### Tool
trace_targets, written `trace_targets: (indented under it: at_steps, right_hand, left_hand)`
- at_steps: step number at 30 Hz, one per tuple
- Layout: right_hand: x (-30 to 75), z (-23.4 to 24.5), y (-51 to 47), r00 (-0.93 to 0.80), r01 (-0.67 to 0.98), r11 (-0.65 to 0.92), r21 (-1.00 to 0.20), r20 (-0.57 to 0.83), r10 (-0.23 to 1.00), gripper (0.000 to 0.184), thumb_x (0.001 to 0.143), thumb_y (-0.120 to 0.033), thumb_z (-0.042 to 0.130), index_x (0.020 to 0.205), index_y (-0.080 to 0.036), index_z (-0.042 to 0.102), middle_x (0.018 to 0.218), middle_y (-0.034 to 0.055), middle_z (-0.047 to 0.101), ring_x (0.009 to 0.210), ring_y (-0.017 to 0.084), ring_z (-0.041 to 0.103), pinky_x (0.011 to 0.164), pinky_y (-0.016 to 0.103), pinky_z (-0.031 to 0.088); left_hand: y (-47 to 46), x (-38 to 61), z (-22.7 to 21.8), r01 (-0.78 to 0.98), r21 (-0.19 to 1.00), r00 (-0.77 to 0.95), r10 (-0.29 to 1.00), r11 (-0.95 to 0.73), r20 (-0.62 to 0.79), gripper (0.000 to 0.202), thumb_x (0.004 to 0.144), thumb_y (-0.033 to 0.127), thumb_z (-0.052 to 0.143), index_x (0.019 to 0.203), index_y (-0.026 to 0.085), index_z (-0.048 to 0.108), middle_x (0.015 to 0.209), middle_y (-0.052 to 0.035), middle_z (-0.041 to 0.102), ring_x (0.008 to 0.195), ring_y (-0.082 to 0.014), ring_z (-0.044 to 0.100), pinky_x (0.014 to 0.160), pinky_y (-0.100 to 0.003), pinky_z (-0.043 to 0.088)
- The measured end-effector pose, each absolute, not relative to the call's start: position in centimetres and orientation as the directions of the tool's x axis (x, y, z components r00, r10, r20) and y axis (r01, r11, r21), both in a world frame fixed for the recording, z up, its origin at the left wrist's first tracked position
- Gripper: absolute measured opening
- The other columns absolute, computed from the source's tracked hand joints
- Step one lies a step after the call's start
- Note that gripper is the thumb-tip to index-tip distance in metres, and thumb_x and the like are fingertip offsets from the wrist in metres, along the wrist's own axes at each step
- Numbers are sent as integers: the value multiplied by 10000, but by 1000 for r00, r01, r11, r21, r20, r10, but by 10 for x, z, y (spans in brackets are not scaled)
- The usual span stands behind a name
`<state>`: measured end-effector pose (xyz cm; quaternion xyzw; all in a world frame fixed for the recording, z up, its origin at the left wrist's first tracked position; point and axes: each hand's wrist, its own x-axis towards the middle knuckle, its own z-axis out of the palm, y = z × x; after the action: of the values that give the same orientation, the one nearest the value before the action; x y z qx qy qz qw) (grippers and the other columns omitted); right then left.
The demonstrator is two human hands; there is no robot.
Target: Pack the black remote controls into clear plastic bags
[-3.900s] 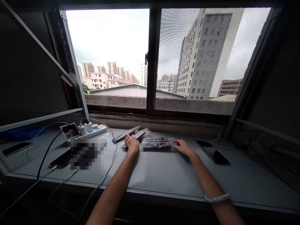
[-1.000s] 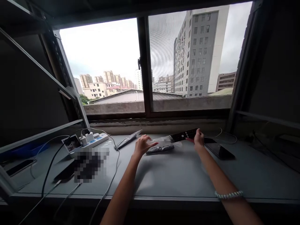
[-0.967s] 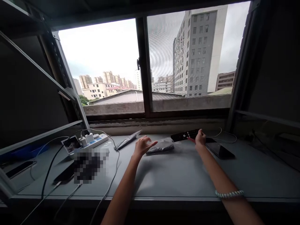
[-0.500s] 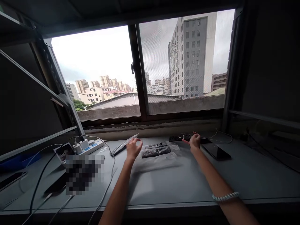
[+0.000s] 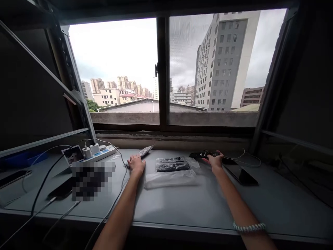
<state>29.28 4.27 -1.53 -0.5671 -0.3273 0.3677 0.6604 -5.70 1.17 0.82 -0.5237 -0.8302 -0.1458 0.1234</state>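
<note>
My right hand (image 5: 215, 161) is closed on the near right end of a black remote control (image 5: 203, 154), which has rows of small buttons. My left hand (image 5: 136, 164) has its fingers curled over a dark, slim remote control in a clear plastic sleeve (image 5: 146, 150). Part of that one is hidden beneath the hand. Between my hands, two black remote controls (image 5: 173, 166) lie side by side in clear plastic wrapping. The loose, empty end of the plastic (image 5: 169, 178) spreads toward me over the grey tabletop (image 5: 166, 205).
Right of my right hand lies a black phone (image 5: 241, 172) with a white cable behind it. A white power strip (image 5: 100, 156) with plugs stands at back left. Cables run over the left side past a dark phone (image 5: 61, 187) and a blurred patch. A window (image 5: 162, 76) closes the back.
My left hand has come down onto the sleeved remote control at the left. My right hand has closed on the black remote control behind it. The view has shifted slightly.
</note>
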Motion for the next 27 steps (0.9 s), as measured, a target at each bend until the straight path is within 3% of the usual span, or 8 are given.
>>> trace_targets:
  at_steps: [4,8,11,14,19,23,27]
  right_hand:
    - [292,-16,39,475,-1,106,-994,93,875,689,599,-266,677,1183,-211,317,1327,171,325,903,193,603,588,249,580]
    - [295,-20,35,386,262,54,-963,157,909,658,535,-355,736,1108,-161,479,1165,176,521,848,272,621,622,350,564]
    - [301,-28,37,288,611,34,-791,262,921,550,567,-434,710,1018,-144,589,1027,162,617,938,333,596,777,421,505]
    - [307,-36,41,236,767,34,-641,331,914,477,607,-419,678,995,-145,633,982,160,645,980,352,579,787,421,478]
    - [312,-42,43,212,817,25,-575,340,916,494,631,-437,653,1020,-133,643,1008,169,644,942,342,595,689,378,485]
    - [307,-36,38,191,797,93,-597,394,899,450,652,-435,624,997,-148,655,1037,145,639,951,307,592,700,354,483]
    - [291,-20,30,138,672,302,-676,515,846,375,688,-460,582,927,-186,674,1018,101,648,950,265,593,787,354,470]
  left_hand:
    - [6,-43,10,932,135,-363,845,337,392,461,747,359,552,1127,99,518,1134,-179,523,1091,-302,443,899,-384,338]
    - [6,-33,1,907,222,-419,812,357,406,585,755,315,557,1268,85,394,1231,-202,460,1167,-312,384,935,-381,304]
    - [6,-35,-5,883,299,-456,817,363,353,560,789,264,507,1293,80,349,1201,-204,484,1164,-299,397,946,-375,297]
    - [5,-39,-3,859,365,-481,810,359,335,479,757,161,496,1225,122,401,1142,-172,518,1099,-274,464,909,-356,329]
    - [4,-30,5,881,405,-408,825,244,391,480,665,62,503,1126,175,430,1092,-111,530,1024,-244,509,890,-362,348]
    - [3,-14,9,944,330,-168,832,-19,529,518,644,42,497,1134,199,432,1071,-74,507,1013,-220,492,860,-326,365]
    - [-2,-1,14,944,224,106,864,-244,493,419,626,40,521,1008,213,515,1056,-55,485,978,-209,497,825,-304,386]
